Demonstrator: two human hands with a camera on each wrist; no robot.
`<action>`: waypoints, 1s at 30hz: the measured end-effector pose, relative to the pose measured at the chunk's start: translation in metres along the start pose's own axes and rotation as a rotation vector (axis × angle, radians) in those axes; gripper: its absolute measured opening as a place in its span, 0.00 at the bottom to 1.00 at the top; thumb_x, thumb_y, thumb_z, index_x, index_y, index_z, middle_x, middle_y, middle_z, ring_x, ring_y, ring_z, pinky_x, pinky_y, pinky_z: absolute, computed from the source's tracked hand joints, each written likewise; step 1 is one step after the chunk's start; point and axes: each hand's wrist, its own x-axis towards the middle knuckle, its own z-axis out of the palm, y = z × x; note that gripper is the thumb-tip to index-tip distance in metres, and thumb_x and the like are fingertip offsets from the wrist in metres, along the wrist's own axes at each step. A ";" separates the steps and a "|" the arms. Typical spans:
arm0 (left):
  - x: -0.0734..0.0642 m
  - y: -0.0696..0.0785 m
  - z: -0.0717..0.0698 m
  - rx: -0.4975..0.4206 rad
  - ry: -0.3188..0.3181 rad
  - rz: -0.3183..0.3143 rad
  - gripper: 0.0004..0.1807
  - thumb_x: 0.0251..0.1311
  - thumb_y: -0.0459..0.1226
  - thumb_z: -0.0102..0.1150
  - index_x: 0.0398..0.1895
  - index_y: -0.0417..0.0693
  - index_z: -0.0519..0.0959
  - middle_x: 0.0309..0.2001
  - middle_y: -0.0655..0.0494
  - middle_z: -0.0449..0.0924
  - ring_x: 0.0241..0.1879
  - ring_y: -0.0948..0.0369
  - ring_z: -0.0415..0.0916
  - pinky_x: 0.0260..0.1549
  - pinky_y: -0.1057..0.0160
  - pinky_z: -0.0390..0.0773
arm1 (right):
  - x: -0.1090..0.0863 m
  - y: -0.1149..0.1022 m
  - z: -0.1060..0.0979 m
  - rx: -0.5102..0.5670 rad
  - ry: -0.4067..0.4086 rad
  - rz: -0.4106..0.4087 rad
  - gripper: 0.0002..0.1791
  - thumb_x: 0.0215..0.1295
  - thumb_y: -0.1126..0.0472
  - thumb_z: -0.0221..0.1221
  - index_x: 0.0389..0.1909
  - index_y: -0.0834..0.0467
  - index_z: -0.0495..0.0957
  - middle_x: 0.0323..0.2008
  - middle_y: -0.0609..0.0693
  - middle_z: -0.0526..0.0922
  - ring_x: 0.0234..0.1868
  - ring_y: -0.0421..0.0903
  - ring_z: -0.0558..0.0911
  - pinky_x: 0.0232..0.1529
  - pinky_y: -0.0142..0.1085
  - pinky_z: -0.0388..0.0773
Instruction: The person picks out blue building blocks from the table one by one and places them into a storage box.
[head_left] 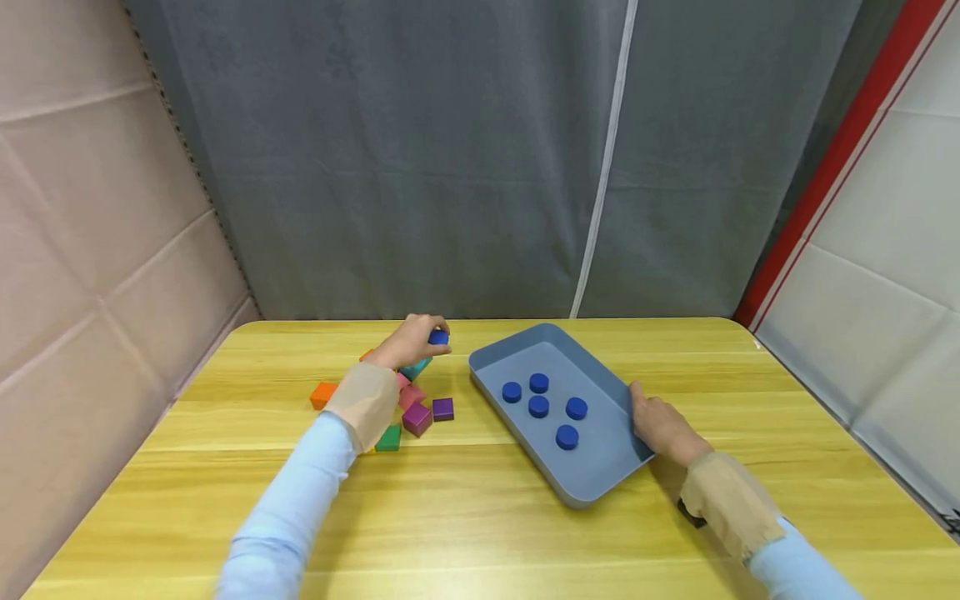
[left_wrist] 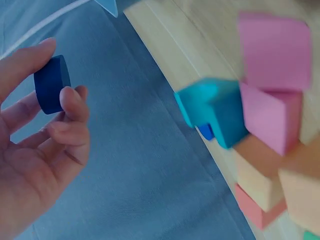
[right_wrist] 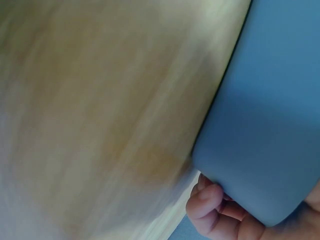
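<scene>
My left hand (head_left: 408, 342) pinches a dark blue round block (left_wrist: 51, 85) between thumb and fingers, above the far side of a group of coloured blocks. In the left wrist view, a teal block (left_wrist: 215, 107) and pink blocks (left_wrist: 275, 55) lie close by, with a bit of another blue piece showing under the teal one. With curled fingers, my right hand (head_left: 666, 427) grips the right side of a grey-blue tray (head_left: 600, 487). Several blue round blocks (head_left: 538, 406) lie apart from each other on the tray's floor.
Orange (head_left: 323, 395), green (head_left: 388, 438) and purple blocks (head_left: 443, 409) lie around my left forearm, which hides part of the group. A grey curtain (head_left: 420, 167) hangs behind the wooden table (head_left: 480, 550); pale padded panels (head_left: 82, 250) flank it.
</scene>
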 end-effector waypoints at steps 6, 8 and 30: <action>0.012 0.016 0.009 -0.029 0.003 0.010 0.16 0.53 0.39 0.60 0.41 0.38 0.75 0.40 0.44 0.75 0.38 0.52 0.71 0.41 0.59 0.75 | 0.000 0.000 -0.002 0.008 -0.014 0.006 0.08 0.58 0.75 0.40 0.38 0.68 0.54 0.15 0.58 0.68 0.17 0.50 0.71 0.18 0.40 0.68; 0.015 0.021 0.012 -0.033 0.001 0.021 0.16 0.52 0.40 0.60 0.41 0.38 0.75 0.40 0.44 0.75 0.38 0.52 0.71 0.41 0.60 0.75 | 0.000 0.000 -0.002 0.011 -0.015 0.007 0.08 0.58 0.75 0.40 0.38 0.68 0.54 0.15 0.58 0.68 0.17 0.50 0.71 0.17 0.40 0.68; 0.043 0.048 0.052 -0.010 -0.043 0.061 0.17 0.52 0.36 0.61 0.43 0.35 0.75 0.38 0.44 0.76 0.36 0.55 0.71 0.41 0.63 0.75 | -0.002 0.002 0.000 -0.002 0.007 0.008 0.09 0.57 0.75 0.41 0.38 0.68 0.54 0.14 0.57 0.67 0.15 0.50 0.70 0.16 0.40 0.67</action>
